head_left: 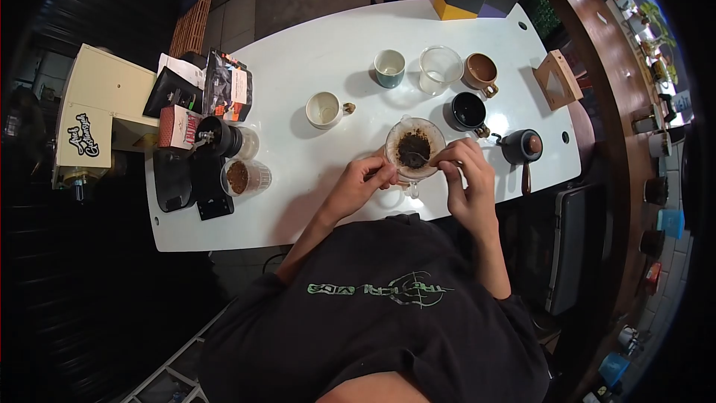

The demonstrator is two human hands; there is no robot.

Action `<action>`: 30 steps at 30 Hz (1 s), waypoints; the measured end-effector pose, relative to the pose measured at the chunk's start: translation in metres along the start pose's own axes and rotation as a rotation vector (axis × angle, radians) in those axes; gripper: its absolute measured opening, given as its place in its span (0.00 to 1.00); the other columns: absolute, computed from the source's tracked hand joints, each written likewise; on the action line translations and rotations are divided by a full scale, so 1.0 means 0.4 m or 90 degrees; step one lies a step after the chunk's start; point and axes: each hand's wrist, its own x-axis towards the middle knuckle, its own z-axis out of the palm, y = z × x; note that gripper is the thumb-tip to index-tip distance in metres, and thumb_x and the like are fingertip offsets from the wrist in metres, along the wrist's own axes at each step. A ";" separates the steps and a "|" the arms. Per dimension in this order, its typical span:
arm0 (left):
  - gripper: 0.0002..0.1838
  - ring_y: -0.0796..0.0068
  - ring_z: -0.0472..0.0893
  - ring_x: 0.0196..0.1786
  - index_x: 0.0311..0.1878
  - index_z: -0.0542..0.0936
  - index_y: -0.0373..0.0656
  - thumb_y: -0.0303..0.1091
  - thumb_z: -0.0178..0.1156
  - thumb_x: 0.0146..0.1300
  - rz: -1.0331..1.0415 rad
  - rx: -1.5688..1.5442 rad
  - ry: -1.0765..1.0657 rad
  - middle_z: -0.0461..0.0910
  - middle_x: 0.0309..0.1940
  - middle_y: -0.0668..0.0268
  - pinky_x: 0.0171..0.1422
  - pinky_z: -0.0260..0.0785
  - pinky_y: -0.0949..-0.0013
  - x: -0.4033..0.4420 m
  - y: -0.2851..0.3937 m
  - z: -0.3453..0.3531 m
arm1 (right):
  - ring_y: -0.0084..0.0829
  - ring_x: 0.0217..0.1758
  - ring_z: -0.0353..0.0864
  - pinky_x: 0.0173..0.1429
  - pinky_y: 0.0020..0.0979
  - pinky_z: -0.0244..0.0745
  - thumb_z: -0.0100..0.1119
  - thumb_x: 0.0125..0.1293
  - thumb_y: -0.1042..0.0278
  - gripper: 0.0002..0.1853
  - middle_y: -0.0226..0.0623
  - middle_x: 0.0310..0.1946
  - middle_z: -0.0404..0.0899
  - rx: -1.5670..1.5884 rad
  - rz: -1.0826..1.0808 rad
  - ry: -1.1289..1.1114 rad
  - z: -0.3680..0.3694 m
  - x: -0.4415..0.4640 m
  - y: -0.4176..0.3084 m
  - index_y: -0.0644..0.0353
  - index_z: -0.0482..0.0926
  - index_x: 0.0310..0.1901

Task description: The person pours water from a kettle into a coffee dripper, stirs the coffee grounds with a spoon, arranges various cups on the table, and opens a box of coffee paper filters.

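Note:
A glass coffee dripper [399, 128] lined with a paper filter stands near the table's front edge, in front of my body. Dark, wet coffee grounds [412, 146] lie in the filter, some of them smeared up its side. My right hand [468, 179] is closed at the dripper's right rim, pinching a thin spoon [426, 159] whose end dips into the grounds. Opposite it, my left hand [367, 182] is closed, its thumb and fingers gripping the dripper's near-left edge. What stands under the dripper is mostly hidden.
Around the dripper are a cream mug [325, 110], a teal cup [389, 69], a clear plastic cup [439, 71], a brown mug [481, 72], a black mug [468, 112] and a dark kettle-like pot [520, 147]. Leftward sit a glass of coffee grounds [240, 177] and a grinder [218, 138].

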 end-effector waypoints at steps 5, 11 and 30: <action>0.18 0.83 0.72 0.36 0.36 0.80 0.34 0.39 0.56 0.78 -0.012 -0.005 0.013 0.76 0.32 0.71 0.46 0.69 0.75 -0.002 0.004 0.004 | 0.41 0.37 0.74 0.44 0.38 0.66 0.61 0.60 0.82 0.04 0.38 0.30 0.78 -0.055 -0.033 0.009 0.004 0.004 0.004 0.63 0.80 0.36; 0.18 0.83 0.73 0.36 0.36 0.80 0.34 0.40 0.56 0.78 0.010 0.009 0.017 0.77 0.32 0.70 0.45 0.69 0.74 -0.002 0.000 0.008 | 0.41 0.35 0.75 0.42 0.39 0.66 0.62 0.59 0.82 0.05 0.38 0.30 0.78 -0.124 -0.062 0.051 0.026 -0.001 0.009 0.64 0.79 0.37; 0.19 0.82 0.77 0.39 0.47 0.83 0.33 0.42 0.54 0.79 0.008 0.032 -0.006 0.84 0.36 0.68 0.50 0.73 0.72 -0.005 -0.021 -0.008 | 0.40 0.36 0.76 0.43 0.38 0.68 0.63 0.59 0.82 0.05 0.37 0.30 0.80 -0.002 -0.050 0.021 0.006 -0.003 0.014 0.64 0.80 0.36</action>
